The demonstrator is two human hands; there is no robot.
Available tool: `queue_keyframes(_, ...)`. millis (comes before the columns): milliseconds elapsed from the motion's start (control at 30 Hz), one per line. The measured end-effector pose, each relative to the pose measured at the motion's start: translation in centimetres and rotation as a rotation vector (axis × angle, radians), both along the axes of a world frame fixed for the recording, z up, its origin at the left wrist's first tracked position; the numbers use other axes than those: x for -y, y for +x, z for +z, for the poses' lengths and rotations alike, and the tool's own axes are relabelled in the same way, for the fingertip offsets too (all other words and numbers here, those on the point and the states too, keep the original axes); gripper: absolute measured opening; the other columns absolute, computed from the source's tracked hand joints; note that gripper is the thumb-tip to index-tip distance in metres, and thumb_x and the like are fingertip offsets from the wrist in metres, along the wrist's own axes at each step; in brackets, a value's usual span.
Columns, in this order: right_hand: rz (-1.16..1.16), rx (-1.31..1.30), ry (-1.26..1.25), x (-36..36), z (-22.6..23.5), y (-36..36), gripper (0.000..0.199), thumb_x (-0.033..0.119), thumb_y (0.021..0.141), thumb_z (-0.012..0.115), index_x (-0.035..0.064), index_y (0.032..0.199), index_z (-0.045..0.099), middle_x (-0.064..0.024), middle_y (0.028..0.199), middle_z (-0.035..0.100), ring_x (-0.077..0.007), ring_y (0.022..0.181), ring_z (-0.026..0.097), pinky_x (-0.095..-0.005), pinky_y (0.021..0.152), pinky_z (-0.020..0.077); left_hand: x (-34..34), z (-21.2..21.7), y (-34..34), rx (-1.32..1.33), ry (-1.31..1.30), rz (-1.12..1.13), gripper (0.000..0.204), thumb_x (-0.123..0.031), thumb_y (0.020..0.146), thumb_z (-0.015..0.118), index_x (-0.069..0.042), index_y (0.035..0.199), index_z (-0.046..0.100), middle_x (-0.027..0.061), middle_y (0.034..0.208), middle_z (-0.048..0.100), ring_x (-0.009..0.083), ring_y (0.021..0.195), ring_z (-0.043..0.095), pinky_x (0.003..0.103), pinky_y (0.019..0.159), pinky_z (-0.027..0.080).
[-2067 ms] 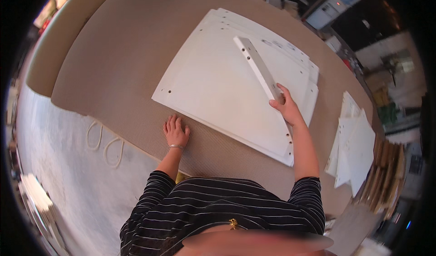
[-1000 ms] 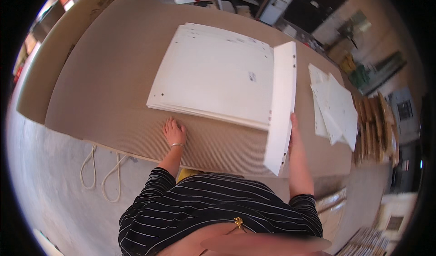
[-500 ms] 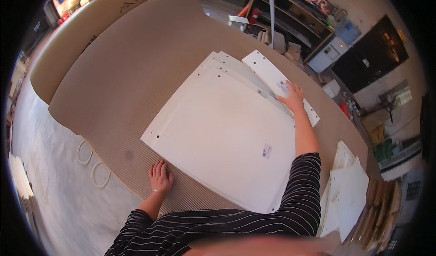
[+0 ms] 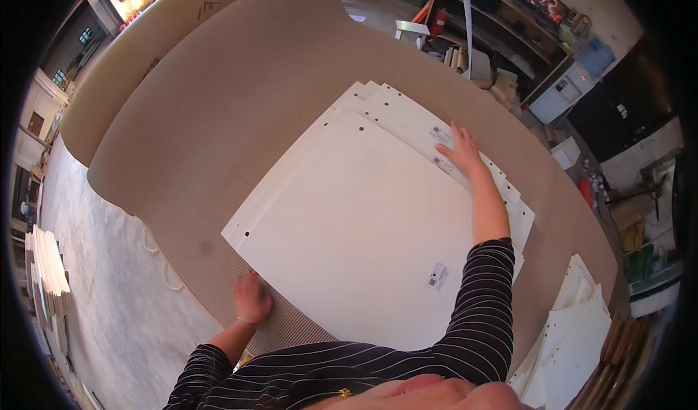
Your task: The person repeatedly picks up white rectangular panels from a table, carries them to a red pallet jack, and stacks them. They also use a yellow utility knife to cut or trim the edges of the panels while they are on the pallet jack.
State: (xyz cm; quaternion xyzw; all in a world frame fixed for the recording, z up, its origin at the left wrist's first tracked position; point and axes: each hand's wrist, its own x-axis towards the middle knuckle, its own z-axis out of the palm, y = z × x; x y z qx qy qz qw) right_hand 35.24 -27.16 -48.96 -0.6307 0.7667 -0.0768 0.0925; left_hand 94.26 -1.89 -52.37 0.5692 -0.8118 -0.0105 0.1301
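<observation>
A stack of white panels with drilled holes lies on brown corrugated cardboard, a large wide panel (image 4: 342, 206) on top. Along its far right side lies a narrow white panel (image 4: 418, 115) with a small printed label, roughly in line with the stack's edge. My right hand (image 4: 462, 152) rests on this narrow panel, fingers spread and holding nothing. Near the stack's lower left edge, my left hand (image 4: 252, 299) is over the cardboard. Motion smears its fingers, so their pose is unclear.
The corrugated cardboard sheet (image 4: 218, 90) curls up into a roll at the far left. More white panels (image 4: 574, 330) lean at the lower right beside brown stacked boards (image 4: 629, 355). Shelves (image 4: 502, 17) and a dark door (image 4: 629, 104) are at the back right.
The narrow panel has moved from a skewed position to lie along the stack, with my right hand on it. My left hand has shifted slightly nearer me. The view has tilted a little.
</observation>
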Motion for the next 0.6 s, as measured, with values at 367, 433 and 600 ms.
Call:
queue_keyframes(367, -0.221, 0.515, 0.018, -3.6, 3.2, 9.0, 0.063, 0.052, 0.085, 0.051, 0.0081, 0.13, 0.046, -0.0136, 0.136, 0.043, -0.0304, 0.126, 0.04, -0.0441, 0.105, 0.0272, -1.1, -1.2, 1.3, -0.023, 0.155, 0.025, 0.055, -0.022, 0.075, 0.058, -0.001, 0.123, 0.043, 0.0148, 0.133, 0.041, 0.0328, 0.127, 0.034, 0.049, 0.106, 0.02)
queue_keyframes(433, -0.209, 0.69, -0.256, -9.7, 4.0, 13.2, 0.051, 0.04, 0.087, 0.053, 0.0071, 0.125, 0.05, -0.0137, 0.13, 0.049, -0.0285, 0.121, 0.045, -0.04, 0.102, 0.0324, -1.0, -1.5, 1.4, -0.06, 0.113, 0.017, 0.053, -0.024, 0.075, 0.057, -0.002, 0.121, 0.045, 0.0139, 0.132, 0.043, 0.0308, 0.127, 0.035, 0.048, 0.107, 0.021)
queue_keyframes(600, -0.399, 0.515, -0.557, -34.9, 4.0, 25.2, 0.038, 0.02, 0.087, 0.056, 0.0075, 0.123, 0.052, -0.0122, 0.121, 0.055, -0.027, 0.114, 0.051, -0.035, 0.097, 0.0402, -1.0, -1.6, 1.6, -0.093, 0.065, -0.013, 0.051, -0.028, 0.078, 0.056, -0.002, 0.122, 0.046, 0.0137, 0.131, 0.045, 0.0293, 0.126, 0.037, 0.047, 0.107, 0.021)
